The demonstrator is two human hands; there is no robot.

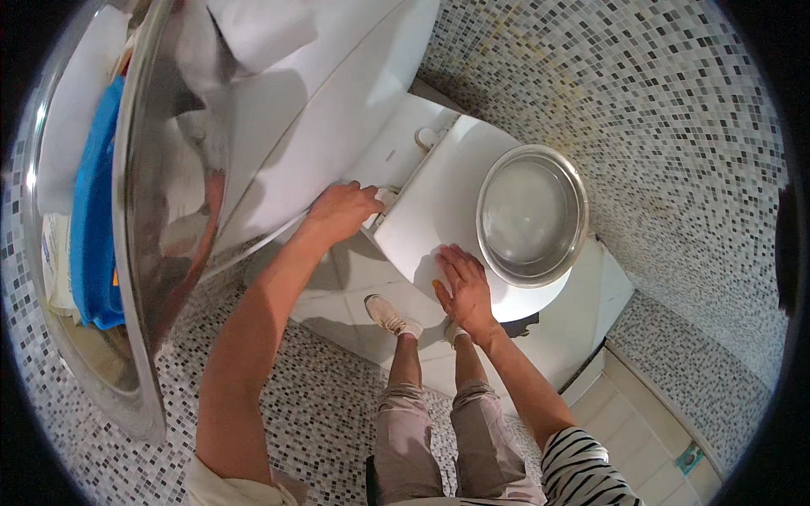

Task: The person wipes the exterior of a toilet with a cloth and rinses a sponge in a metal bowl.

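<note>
A white toilet lid (436, 190) lies lowered in front of me. A round metal basin (533, 215), with what looks like water in it, rests on the lid's right part. My right hand (465, 284) lies with spread fingers at the lid's near edge, just left of the basin, and holds nothing. My left hand (348, 205) is at the near white hinge (386, 199) at the back of the lid. Its fingers are bent against the hinge, and their tips are partly hidden. A second hinge (428, 138) shows farther along.
At the far left a large metal-rimmed basin (139, 190) holds a blue plastic container (95, 221). A white curved fixture (304, 126) stands behind the toilet. Mosaic tile covers the wall (620, 126). My shoes (392, 316) stand on the tiled floor (342, 278).
</note>
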